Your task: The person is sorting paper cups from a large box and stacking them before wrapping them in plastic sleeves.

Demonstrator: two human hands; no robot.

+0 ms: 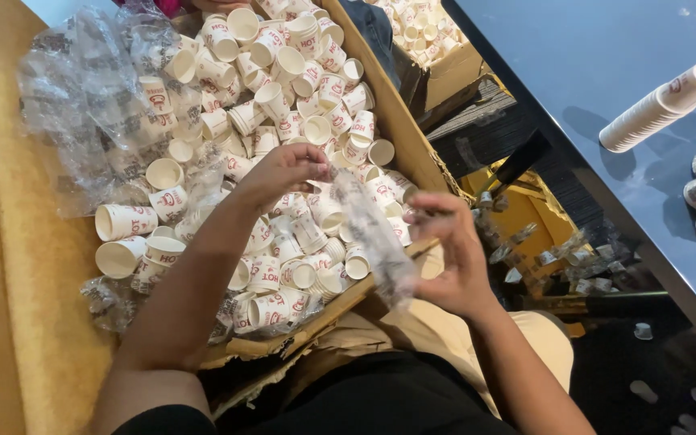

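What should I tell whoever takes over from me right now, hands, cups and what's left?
Left hand: over the open cardboard box, fingers pinching one end of a clear plastic sleeve.
Right hand: holding the sleeve's lower end, above the lap.
Cups: loose white paper cups fill the box, mixed with crumpled plastic wrap. Nested cup stacks lie on the dark table to the right.
Done: several stacks are already on the table.
Left: most cups are loose in the box. Whether the sleeve holds any cups is unclear.
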